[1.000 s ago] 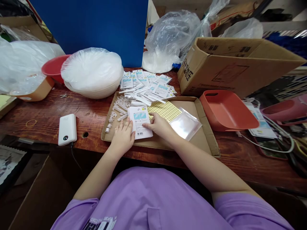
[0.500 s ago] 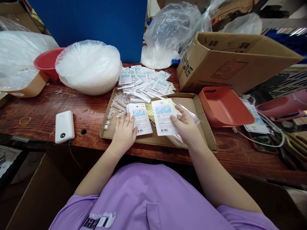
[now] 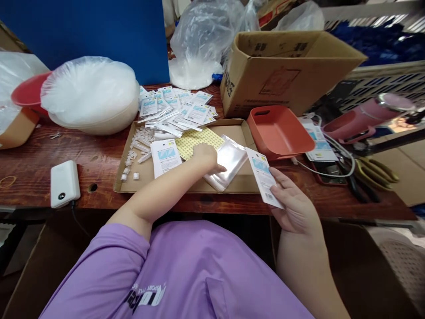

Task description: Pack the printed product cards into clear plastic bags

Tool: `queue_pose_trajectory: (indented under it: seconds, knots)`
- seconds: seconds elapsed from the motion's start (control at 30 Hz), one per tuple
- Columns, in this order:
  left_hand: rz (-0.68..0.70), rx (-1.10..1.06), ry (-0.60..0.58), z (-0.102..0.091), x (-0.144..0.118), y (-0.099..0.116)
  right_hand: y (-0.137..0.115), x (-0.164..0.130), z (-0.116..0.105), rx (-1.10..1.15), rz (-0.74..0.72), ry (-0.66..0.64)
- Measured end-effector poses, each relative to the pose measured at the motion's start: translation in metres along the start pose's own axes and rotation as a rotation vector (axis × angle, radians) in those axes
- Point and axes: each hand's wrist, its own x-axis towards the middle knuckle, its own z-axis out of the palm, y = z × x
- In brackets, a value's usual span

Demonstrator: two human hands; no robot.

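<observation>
My right hand (image 3: 295,201) pinches a white printed card (image 3: 263,176) with blue pictures and a hang hole, tilted above the front right of a shallow cardboard tray (image 3: 250,135). My left hand (image 3: 206,158) reaches across the tray over clear plastic bags (image 3: 230,160); its thumb is stretched out and the other fingers are partly hidden. Beneath and beyond it lies a yellow sticker sheet (image 3: 191,141) with rows of small marks. A stack of the same cards (image 3: 165,156) rests by my left forearm. Small clear plastic pieces (image 3: 141,141) fill the tray's left side.
Behind the tray lies a heap of packed cards (image 3: 177,106). A bag-covered white bowl (image 3: 94,126) stands left, near a white power bank (image 3: 65,184). To the right are an orange bin (image 3: 282,133), a cardboard box (image 3: 265,84), scissors (image 3: 373,173) and a pink tumbler (image 3: 358,119).
My left hand has left the card stack and moved right over the clear bags. My right hand has carried its card right and tilted it. The view has turned right.
</observation>
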Motion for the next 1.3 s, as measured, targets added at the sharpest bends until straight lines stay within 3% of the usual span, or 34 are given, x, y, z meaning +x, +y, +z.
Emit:
queue_pose_trajectory:
  seconds: [0.2,0.43,0.63,0.8,0.9,0.97,1.1,1.3]
  knots:
    - [-0.047,-0.053,0.005,0.004,0.01,-0.005,0.013,-0.003,-0.022,0.037,-0.038,0.124]
    - [-0.055,-0.056,0.111,0.016,0.014,0.0,0.016,0.002,-0.017,0.12,-0.062,0.19]
    - [-0.078,-0.227,0.151,0.007,0.013,-0.005,0.02,0.003,-0.019,0.132,-0.104,0.234]
    - [0.02,-0.366,0.233,-0.006,-0.011,-0.012,0.019,-0.005,-0.017,0.071,-0.053,0.099]
    - [0.096,-0.681,0.21,-0.006,-0.021,-0.018,0.018,-0.009,-0.009,0.025,0.0,-0.05]
    - [0.07,-0.856,0.207,-0.002,-0.023,-0.023,0.018,-0.009,-0.004,0.008,0.019,-0.104]
    - [-0.048,-0.763,0.214,0.007,-0.023,-0.029,0.02,-0.004,0.0,-0.012,-0.02,-0.099]
    - [-0.002,-0.737,0.314,0.011,-0.033,-0.024,0.023,-0.004,-0.008,-0.052,0.031,-0.089]
